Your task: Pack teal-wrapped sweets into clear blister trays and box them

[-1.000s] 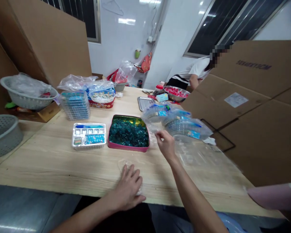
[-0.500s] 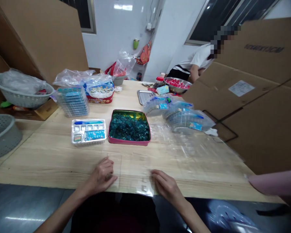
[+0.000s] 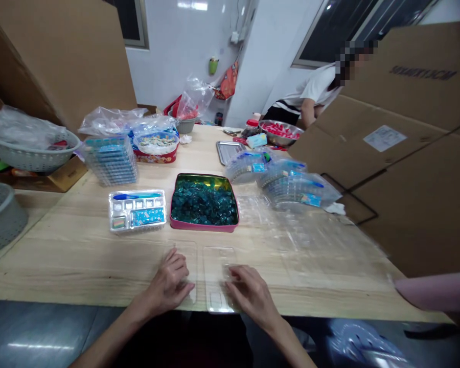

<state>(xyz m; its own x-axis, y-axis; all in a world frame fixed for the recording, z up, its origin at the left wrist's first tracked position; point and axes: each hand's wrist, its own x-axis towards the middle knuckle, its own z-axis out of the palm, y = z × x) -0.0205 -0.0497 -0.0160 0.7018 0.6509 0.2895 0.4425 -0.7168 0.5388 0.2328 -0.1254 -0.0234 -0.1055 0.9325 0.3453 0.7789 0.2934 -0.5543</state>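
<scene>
My left hand [image 3: 169, 285] and my right hand [image 3: 249, 293] rest near the front edge of the wooden table [image 3: 80, 255], fingers curled on a thin clear plastic tray [image 3: 214, 271] lying flat between them. Each hand pinches one side of it. Just beyond sits a pink tin [image 3: 204, 202] full of dark teal pieces. To its left stands a clear compartment tray [image 3: 137, 210] with blue items in it.
Loose clear trays [image 3: 314, 240] spread over the table's right side. Bagged tray stacks [image 3: 291, 186] and a stack of filled trays [image 3: 110, 159] stand further back. Grey baskets [image 3: 0, 214] sit at left. Cardboard sheets [image 3: 406, 168] wall the right. Another person [image 3: 310, 97] works at the far end.
My right hand came back from the bagged stacks to the front edge. Both hands closed in on the clear tray, which now lies square between them.
</scene>
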